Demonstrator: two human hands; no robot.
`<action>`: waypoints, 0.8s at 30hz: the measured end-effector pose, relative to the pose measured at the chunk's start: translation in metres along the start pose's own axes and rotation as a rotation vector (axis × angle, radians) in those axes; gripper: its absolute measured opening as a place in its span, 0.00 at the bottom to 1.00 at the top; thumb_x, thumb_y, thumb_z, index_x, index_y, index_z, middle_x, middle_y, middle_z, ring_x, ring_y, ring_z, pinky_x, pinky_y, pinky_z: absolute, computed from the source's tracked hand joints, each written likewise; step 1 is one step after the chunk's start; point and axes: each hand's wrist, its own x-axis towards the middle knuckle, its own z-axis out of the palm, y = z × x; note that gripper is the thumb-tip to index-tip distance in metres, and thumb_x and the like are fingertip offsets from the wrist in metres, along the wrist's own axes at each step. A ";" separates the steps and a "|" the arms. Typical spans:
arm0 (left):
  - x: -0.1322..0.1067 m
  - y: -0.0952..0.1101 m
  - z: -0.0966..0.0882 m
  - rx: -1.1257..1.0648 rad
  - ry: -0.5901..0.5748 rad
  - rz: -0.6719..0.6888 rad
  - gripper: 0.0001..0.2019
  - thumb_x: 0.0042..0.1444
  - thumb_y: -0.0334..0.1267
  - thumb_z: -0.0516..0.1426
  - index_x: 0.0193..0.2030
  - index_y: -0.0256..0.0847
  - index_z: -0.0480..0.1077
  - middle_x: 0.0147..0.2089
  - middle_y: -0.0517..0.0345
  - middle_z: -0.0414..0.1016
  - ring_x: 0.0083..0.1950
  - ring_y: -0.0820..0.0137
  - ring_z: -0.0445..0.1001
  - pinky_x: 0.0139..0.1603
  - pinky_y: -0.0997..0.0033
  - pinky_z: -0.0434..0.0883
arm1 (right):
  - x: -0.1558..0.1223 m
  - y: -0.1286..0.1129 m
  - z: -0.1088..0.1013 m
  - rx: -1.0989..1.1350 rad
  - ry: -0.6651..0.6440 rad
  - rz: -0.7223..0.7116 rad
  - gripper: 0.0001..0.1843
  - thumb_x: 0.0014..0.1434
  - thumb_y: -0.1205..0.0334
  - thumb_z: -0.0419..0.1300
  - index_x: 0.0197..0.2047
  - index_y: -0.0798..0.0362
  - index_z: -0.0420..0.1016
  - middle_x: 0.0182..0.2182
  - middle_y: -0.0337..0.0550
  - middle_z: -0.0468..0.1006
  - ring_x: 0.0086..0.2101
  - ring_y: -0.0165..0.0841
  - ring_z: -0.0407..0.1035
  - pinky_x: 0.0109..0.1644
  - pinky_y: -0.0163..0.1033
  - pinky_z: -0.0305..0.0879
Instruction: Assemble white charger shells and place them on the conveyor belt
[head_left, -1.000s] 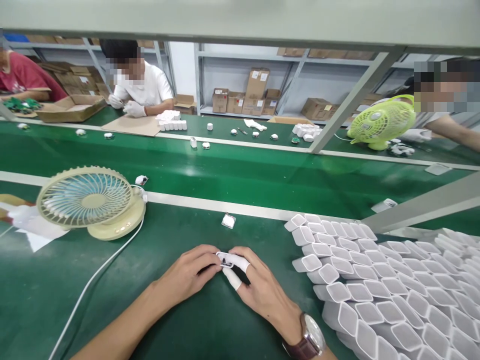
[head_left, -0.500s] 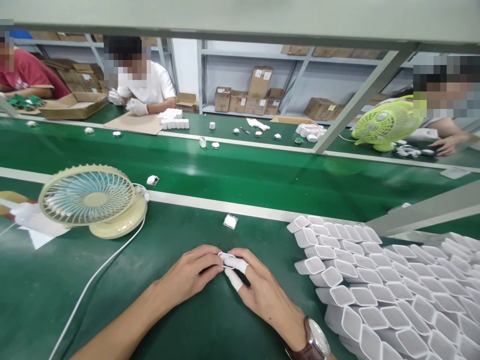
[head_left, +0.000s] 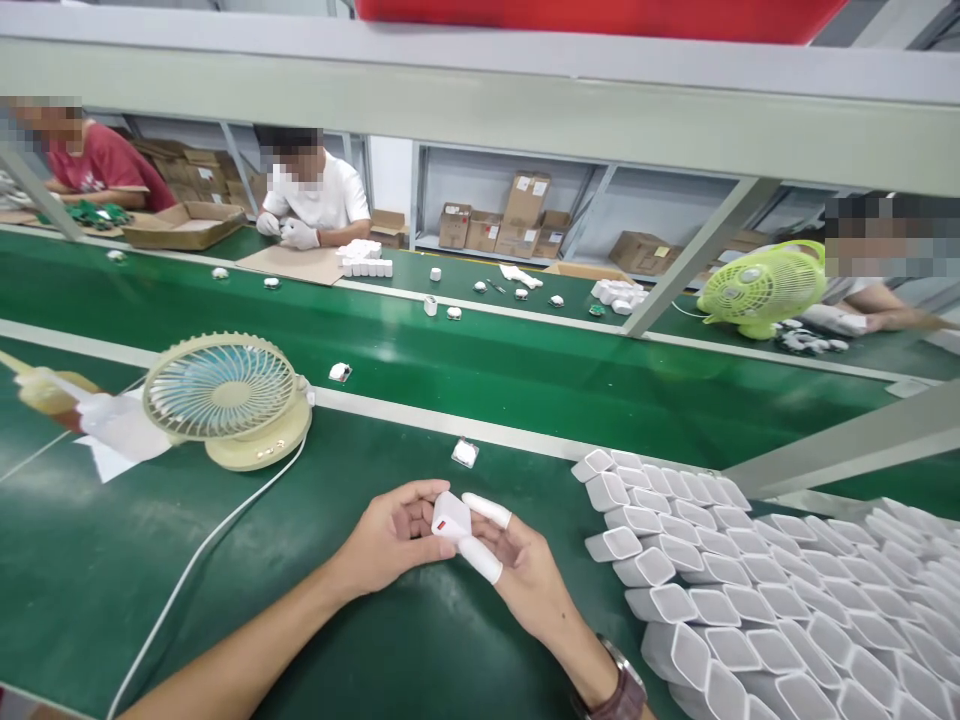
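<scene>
A small white USB charger housing (head_left: 452, 514) with a red port on its near face is held up over the green bench. My left hand (head_left: 397, 535) grips it from the left, thumb below and fingers behind. At its right side, the thumb and forefinger of my right hand (head_left: 517, 555), both in white finger covers, pinch its edge. Beyond my hands lies a small white part on a board (head_left: 465, 453). On the right stand many white open-ended housings (head_left: 671, 603) in packed rows.
A cream fan (head_left: 225, 390) with a white cable (head_left: 202, 548) stands at left. A green conveyor belt (head_left: 480, 375) runs across, with several small parts on it. Frame posts (head_left: 847, 440) rise at right. Co-workers sit across the belt, near a lime fan (head_left: 765, 290) and white housings.
The view has tilted up slightly. My hands have turned the charger, and its white face with the red port now shows. The right finger and thumb have spread around it.
</scene>
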 end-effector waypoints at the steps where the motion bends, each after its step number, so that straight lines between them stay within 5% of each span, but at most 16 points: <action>1: 0.000 0.000 0.001 -0.023 0.012 -0.007 0.31 0.45 0.43 0.75 0.55 0.39 0.73 0.41 0.53 0.80 0.41 0.66 0.79 0.45 0.61 0.80 | 0.000 0.001 0.000 0.003 0.022 0.009 0.33 0.56 0.40 0.71 0.58 0.50 0.75 0.44 0.51 0.84 0.45 0.44 0.80 0.57 0.57 0.75; 13: 0.001 0.004 0.001 0.000 0.057 -0.016 0.30 0.45 0.42 0.75 0.54 0.40 0.72 0.40 0.55 0.78 0.34 0.72 0.76 0.35 0.71 0.77 | -0.001 0.008 0.002 0.011 0.012 0.078 0.30 0.58 0.40 0.69 0.55 0.52 0.78 0.44 0.52 0.84 0.42 0.46 0.81 0.48 0.57 0.81; 19: 0.002 0.004 -0.005 0.055 -0.024 0.004 0.28 0.49 0.45 0.73 0.55 0.42 0.73 0.45 0.52 0.78 0.44 0.67 0.78 0.47 0.65 0.78 | -0.005 0.019 0.001 -0.287 0.041 -0.202 0.26 0.66 0.50 0.64 0.63 0.49 0.70 0.50 0.51 0.82 0.45 0.41 0.80 0.54 0.51 0.79; 24: 0.007 -0.001 -0.015 0.256 0.077 0.070 0.22 0.58 0.48 0.66 0.56 0.41 0.71 0.47 0.48 0.80 0.47 0.63 0.80 0.49 0.62 0.79 | -0.003 0.011 -0.013 -0.802 0.046 -0.442 0.24 0.69 0.57 0.60 0.66 0.48 0.67 0.59 0.53 0.75 0.57 0.44 0.72 0.62 0.54 0.73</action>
